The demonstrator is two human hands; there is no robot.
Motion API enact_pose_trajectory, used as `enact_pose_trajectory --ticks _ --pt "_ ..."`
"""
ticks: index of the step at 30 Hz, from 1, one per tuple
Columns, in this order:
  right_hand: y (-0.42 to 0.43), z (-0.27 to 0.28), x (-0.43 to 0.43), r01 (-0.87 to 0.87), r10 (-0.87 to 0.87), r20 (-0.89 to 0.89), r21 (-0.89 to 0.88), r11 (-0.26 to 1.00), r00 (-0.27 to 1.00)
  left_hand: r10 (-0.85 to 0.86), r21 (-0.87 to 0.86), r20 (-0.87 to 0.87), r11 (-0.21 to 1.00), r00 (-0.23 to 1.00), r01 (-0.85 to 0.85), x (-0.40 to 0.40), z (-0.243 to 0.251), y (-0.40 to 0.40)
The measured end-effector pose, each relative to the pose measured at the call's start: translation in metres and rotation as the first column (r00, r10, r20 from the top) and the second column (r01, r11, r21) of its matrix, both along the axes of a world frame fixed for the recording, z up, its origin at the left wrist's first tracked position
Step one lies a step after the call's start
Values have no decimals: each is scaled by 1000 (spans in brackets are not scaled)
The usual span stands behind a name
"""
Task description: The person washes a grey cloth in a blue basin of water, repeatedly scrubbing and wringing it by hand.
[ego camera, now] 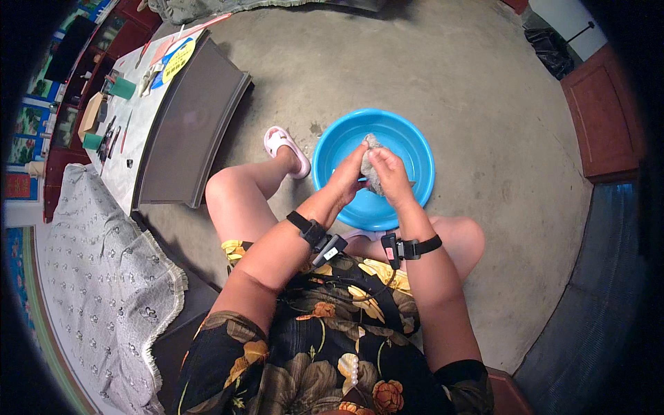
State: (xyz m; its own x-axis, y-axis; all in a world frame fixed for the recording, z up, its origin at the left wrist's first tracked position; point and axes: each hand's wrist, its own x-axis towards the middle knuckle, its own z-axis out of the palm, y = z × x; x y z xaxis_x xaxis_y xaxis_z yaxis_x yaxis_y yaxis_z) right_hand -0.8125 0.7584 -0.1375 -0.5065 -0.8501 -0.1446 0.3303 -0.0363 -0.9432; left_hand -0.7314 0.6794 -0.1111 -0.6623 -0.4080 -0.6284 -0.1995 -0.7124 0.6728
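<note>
A light blue plastic basin (322, 150) stands on the floor before me, with what looks like water in it. Over its middle, both hands hold a crumpled grey cloth (369, 168). My left hand (348, 171) grips the cloth from the left, its thumb along the upper part. From the other side my right hand (393, 174) pinches it between thumb and fingers. Something thin and pointed shows beside the right hand, and a small reddish bit under the left; I cannot tell what they are.
To the left is a low table (171, 109) bearing green cups (123, 88), pens and a round yellow-and-blue fan (179, 61). A patterned cover (114, 275) drapes a seat at lower left. A reddish wooden cabinet (602, 114) stands right. My slippered foot (287, 150) is beside the basin.
</note>
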Motion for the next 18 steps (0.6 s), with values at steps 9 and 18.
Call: enact_pose_trajectory --ticks 9,18 --pt "-1 13 23 23 -98 -644 -123 992 758 341 89 -161 940 926 -331 -8 -17 -38" --pt "-10 -13 15 472 -285 -619 159 867 732 151 -373 -43 915 988 -156 -12 -26 10"
